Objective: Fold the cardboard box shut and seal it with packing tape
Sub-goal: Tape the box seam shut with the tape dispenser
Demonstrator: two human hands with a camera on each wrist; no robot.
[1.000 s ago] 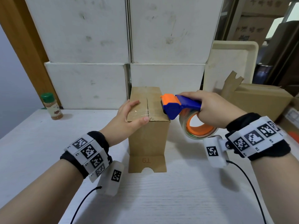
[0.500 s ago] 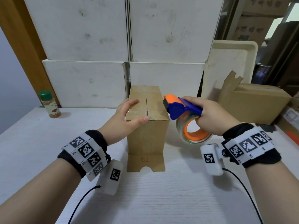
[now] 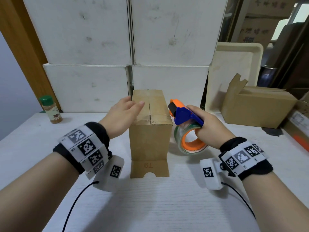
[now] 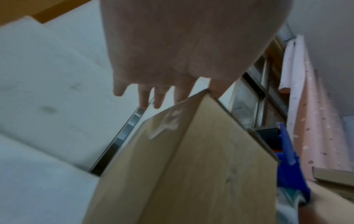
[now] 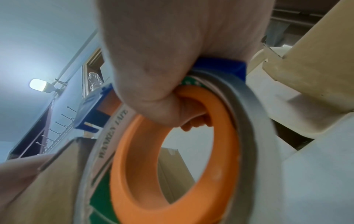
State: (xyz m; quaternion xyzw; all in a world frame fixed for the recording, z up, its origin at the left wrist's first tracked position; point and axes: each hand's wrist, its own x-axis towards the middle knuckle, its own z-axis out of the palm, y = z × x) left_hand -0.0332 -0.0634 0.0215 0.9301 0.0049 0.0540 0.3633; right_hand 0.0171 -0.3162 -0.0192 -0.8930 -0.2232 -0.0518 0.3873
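A tall brown cardboard box (image 3: 148,143) stands upright mid-table, its top flaps folded shut with a centre seam. A strip of clear tape shines across the top near the front edge and down the left side (image 4: 168,122). My left hand (image 3: 132,104) lies over the left top flap with fingers straight and spread (image 4: 153,97); whether it touches the flap I cannot tell. Right of the box, my right hand (image 3: 205,126) grips a blue-and-orange tape dispenser (image 3: 182,114), fingers hooked through the orange core of its clear tape roll (image 5: 134,166). The dispenser's head is level with the box top, just off its right edge.
Stacked white boxes (image 3: 87,87) form a wall close behind the box. A green-capped spice bottle (image 3: 51,109) stands at the far left. Another cardboard box (image 3: 257,108) and a leaning cream tray (image 3: 234,67) are at the right. Black wrist cables trail over the white table (image 3: 150,206).
My right hand has drawn the dispenser off the box top, to the right and slightly down. My left hand has let go of the front top edge and now lies open further back.
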